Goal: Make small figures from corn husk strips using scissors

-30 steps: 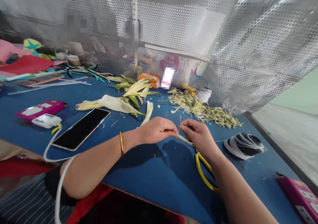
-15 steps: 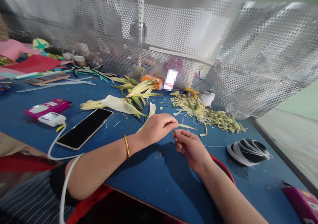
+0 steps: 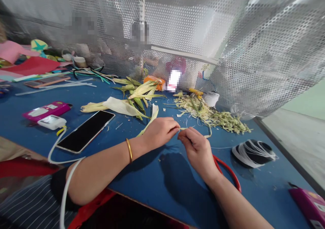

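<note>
A narrow pale strip of corn husk (image 3: 182, 128) is pinched between the thumb and fingers of my left hand (image 3: 162, 131), its end poking out toward the right. Close beside it is my right hand (image 3: 198, 149), thumb and fingertips pressed together at the strip's end. What those fingers grip is hidden. White thread (image 3: 222, 147) runs from a black spool (image 3: 254, 153) on the right and passes out of sight behind my right hand. A broader pale husk leaf (image 3: 153, 114) lies just behind my left hand. Red-handled scissors (image 3: 233, 176) are partly covered by my right wrist.
Corn husks (image 3: 122, 106) and a pile of husk scraps (image 3: 215, 115) lie farther back. A black-screened phone (image 3: 86, 131), a magenta device (image 3: 47, 110) and a white cable (image 3: 64, 195) are at left. Another magenta device (image 3: 308, 205) sits right. A perforated screen (image 3: 182, 26) stands behind.
My right hand has turned and risen slightly, its fingers now folded over the end of the husk strip. Less of the strip shows, and more of the red handle does. My left hand is nearly still.
</note>
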`<state>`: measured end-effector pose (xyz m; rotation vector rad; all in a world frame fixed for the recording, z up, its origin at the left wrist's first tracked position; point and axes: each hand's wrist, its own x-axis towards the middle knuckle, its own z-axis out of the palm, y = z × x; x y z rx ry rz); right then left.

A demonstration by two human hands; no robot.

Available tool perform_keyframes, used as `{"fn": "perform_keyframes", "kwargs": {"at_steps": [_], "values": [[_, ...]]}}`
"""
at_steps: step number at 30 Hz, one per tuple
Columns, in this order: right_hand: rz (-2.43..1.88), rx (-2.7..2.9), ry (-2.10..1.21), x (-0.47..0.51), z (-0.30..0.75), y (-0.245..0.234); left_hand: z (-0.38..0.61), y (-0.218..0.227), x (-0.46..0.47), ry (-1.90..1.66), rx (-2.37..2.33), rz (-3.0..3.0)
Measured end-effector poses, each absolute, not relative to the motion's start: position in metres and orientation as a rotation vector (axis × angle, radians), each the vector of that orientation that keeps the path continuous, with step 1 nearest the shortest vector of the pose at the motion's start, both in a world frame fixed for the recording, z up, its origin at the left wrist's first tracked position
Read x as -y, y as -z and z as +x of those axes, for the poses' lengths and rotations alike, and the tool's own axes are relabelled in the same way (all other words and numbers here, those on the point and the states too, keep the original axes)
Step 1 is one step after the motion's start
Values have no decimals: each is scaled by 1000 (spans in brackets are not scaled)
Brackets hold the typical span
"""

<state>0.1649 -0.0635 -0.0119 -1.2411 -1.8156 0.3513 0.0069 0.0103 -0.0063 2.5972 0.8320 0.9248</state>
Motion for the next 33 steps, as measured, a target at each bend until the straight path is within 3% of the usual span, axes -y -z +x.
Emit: {"fn": "perform_keyframes", "kwargs": {"at_steps": [7,14,19,21,27,33], "values": [[-1338,1841,-280,55,189,-4,4,-5,-12,-561,-575,2448],[-1363,1291,-1161,41,195,9,6,-8,-10,-567,-668,1856],[-1251,1177,-1351,42,179,21,9,-7,-8,-745,-796,1747],[-1274,1256,-1265,45,173,24,9,-5,-10,-825,-855,1759],[-1296,1700,-525,59,166,22,8,3,-13,-942,-933,1970],[-1212,1821,-393,61,167,19,11,5,-9,-968,-929,2187]]}}
